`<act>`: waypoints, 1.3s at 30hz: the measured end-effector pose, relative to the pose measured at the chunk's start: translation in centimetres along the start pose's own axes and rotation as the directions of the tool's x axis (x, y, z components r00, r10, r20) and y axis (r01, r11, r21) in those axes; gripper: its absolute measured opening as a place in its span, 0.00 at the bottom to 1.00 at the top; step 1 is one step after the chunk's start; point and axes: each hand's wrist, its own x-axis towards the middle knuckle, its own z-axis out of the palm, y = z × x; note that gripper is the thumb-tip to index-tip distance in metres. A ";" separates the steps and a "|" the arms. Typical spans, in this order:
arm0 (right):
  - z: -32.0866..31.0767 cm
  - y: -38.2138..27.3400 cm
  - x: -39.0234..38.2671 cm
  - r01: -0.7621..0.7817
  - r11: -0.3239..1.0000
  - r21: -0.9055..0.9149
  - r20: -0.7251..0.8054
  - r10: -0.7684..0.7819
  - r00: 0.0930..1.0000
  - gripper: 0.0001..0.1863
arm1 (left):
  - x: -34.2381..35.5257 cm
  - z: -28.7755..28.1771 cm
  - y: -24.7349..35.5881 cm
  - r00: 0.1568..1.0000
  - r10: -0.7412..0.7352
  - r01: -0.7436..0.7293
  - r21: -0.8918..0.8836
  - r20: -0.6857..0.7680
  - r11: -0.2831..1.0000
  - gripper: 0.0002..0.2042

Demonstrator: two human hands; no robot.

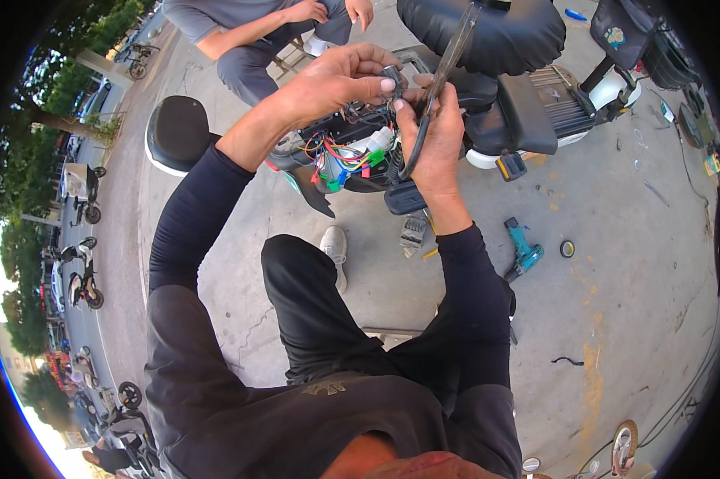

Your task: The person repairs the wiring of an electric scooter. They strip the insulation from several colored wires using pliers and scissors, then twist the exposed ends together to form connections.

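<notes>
Above an electric scooter's opened body, my left hand [328,86] pinches a small black connector [392,75] between thumb and fingers. My right hand [441,140] is close beside it, closed around a thick black cable [414,156] that runs up past the fingers and bends below them. The right thumb tip is near the connector; whether it touches is hard to make out. Just below both hands lies a bundle of coloured wires [342,153] with white, green, blue and red plugs. The scooter's black seat [510,120] is to the right.
A seated person [252,48] is across from me, hands near the knees. On the concrete to the right lie a teal cordless drill [522,249] and a tape roll [567,249]. A grey metal piece [412,233] is below the scooter. Parked scooters [82,271] line the far left.
</notes>
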 end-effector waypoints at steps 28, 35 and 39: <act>-0.2 1.6 1.3 -0.111 0.990 -0.083 0.040 0.115 0.993 0.19 | 2.3 -0.1 -2.0 0.985 -0.174 0.173 0.240 -0.019 0.955 0.21; -2.1 0.9 0.9 0.002 0.948 -0.318 0.059 0.017 0.998 0.20 | 3.0 0.0 -2.4 0.953 -0.291 0.299 0.094 -0.084 0.950 0.13; -5.2 0.8 -1.2 0.192 0.777 -0.599 0.145 -0.130 0.981 0.20 | 3.7 -0.2 -2.1 0.933 -0.348 0.350 0.006 -0.096 0.937 0.14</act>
